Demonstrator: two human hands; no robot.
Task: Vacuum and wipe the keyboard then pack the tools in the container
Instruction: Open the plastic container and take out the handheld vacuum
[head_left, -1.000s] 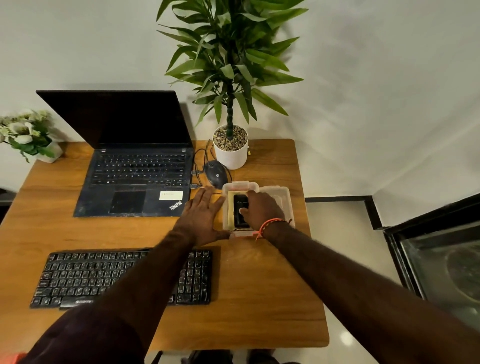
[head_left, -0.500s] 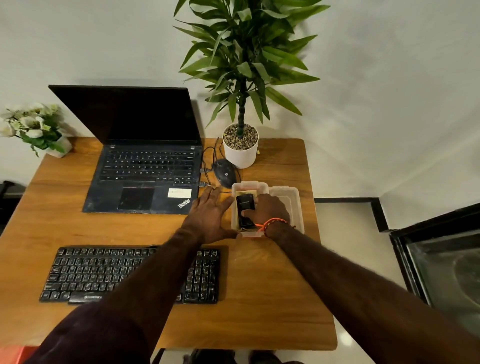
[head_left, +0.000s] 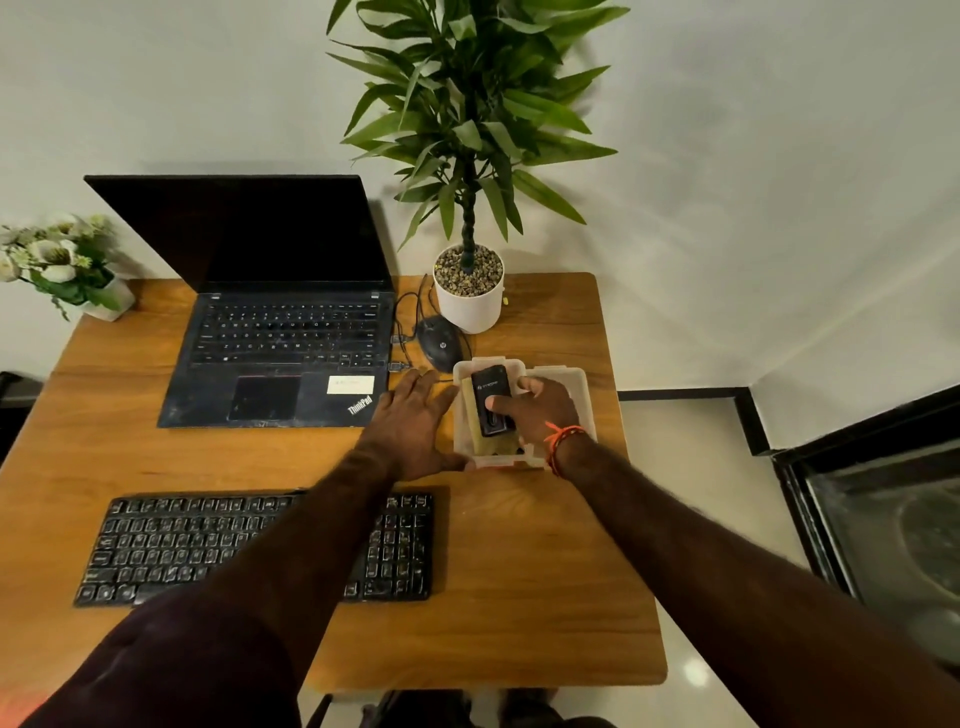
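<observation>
My right hand (head_left: 540, 415) has turned a little since a moment ago, so now I can see more of the small black vacuum (head_left: 491, 399) in the container (head_left: 576, 382). Before, my hand covered more of it. My thumb lies on top of the vacuum and my fingers curl round its far side, so I am holding it. It sits in the left part of the clear plastic container, on top of a yellowish cloth (head_left: 471, 418).

My left hand (head_left: 413, 426) lies flat with straight fingers on the wooden desk (head_left: 519, 571), touching the container's left wall (it has stayed there).

The black keyboard (head_left: 156, 545) lies near me on the desk, under my left arm. Further back I see the open laptop (head_left: 280, 332), a black mouse (head_left: 439, 343) and a potted plant (head_left: 470, 291).
</observation>
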